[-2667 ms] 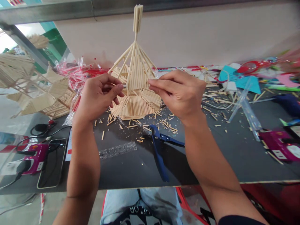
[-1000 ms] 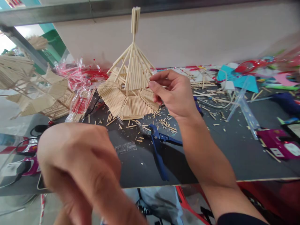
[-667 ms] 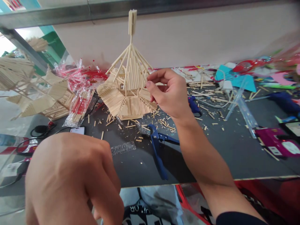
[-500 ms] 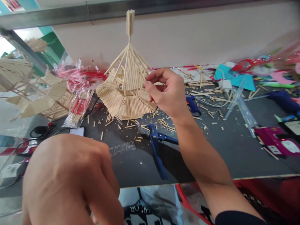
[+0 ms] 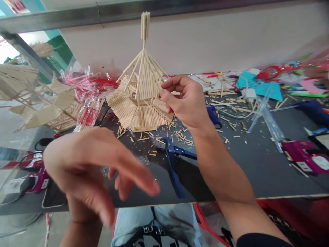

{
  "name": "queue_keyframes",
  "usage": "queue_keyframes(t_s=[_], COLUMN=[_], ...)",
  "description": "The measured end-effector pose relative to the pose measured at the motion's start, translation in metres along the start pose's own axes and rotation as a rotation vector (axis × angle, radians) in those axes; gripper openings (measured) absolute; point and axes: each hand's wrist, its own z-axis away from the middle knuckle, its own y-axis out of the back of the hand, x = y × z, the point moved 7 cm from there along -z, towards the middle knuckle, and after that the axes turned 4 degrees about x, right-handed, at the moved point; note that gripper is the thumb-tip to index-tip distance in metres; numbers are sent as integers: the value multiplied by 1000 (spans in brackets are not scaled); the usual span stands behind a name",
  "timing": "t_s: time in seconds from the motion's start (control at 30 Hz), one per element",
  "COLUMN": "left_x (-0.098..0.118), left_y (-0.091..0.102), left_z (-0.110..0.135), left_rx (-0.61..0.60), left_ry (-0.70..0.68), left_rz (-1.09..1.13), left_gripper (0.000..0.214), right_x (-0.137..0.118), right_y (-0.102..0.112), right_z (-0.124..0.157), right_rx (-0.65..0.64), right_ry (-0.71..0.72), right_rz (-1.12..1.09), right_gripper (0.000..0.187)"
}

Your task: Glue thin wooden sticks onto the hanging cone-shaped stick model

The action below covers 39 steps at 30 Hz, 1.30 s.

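Note:
A tower-like model made of wooden sticks (image 5: 147, 84) stands on the dark table, with a sloping stick roof, a flared skirt below and a bundled spire on top. At the right side of its roof my right hand (image 5: 186, 99) pinches with thumb and index finger. Exactly which stick lies between the fingertips is hidden. My left hand (image 5: 95, 161) hovers over the near left part of the table, slightly blurred, its fingers apart and nothing in them. Blue pipe cutters (image 5: 172, 168) lie between my two arms, touched by neither hand.
Stick offcuts (image 5: 181, 135) litter the table around the model. Another stick structure (image 5: 43, 103) stands at left, beside bags of sticks (image 5: 88, 109). Blue glue guns (image 5: 213, 116), clear glue sticks (image 5: 269, 127) and a magenta power strip (image 5: 303, 156) lie to the right.
My left hand has turned and opened from a bent, closed-looking pose near the front left, its fingers now reaching rightward. My right hand stays at the model's roof.

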Motion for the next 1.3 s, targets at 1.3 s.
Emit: queue_keyframes(t_s=[1.3], left_x=[-61], left_y=[-4], left_z=[-58], left_rx=[454], left_ry=[207], left_rz=[68], left_gripper=[14], right_x=[2], right_y=[1], right_z=[0], right_rx=[-139], right_ry=[-90], right_rz=[-40], right_gripper=[31])
